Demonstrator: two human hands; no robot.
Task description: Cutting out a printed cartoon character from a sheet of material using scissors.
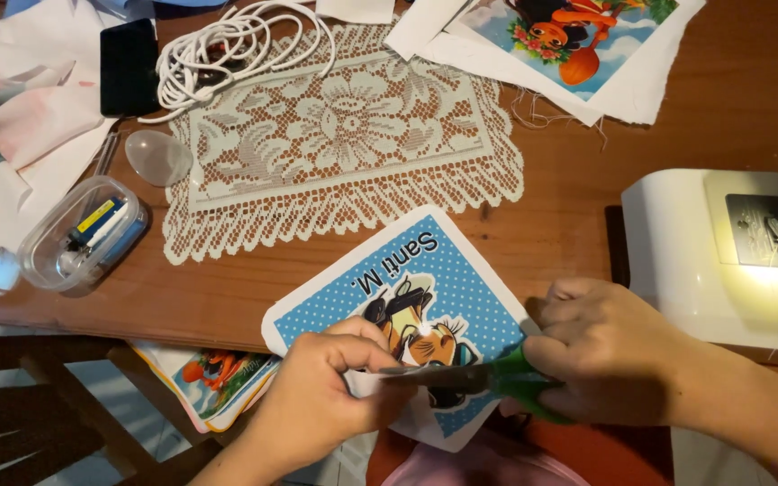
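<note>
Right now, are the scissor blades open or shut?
Shut, or nearly so: the blades of the green-handled scissors show as one dark strip across the blue dotted fabric patch, between the left hand and right hand.

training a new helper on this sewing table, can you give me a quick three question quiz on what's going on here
1. True or false: the right hand holds green-handled scissors.
2. What does the left hand hold?
A. the white cable
B. the blue dotted fabric print
C. the clear plastic box
3. Fill in: the white lace mat lies on the wooden ____.

Key:
1. True; the blades reach across the fabric print towards the left hand.
2. B; the cable and the box lie further off, at the left of the table.
3. table.
</note>
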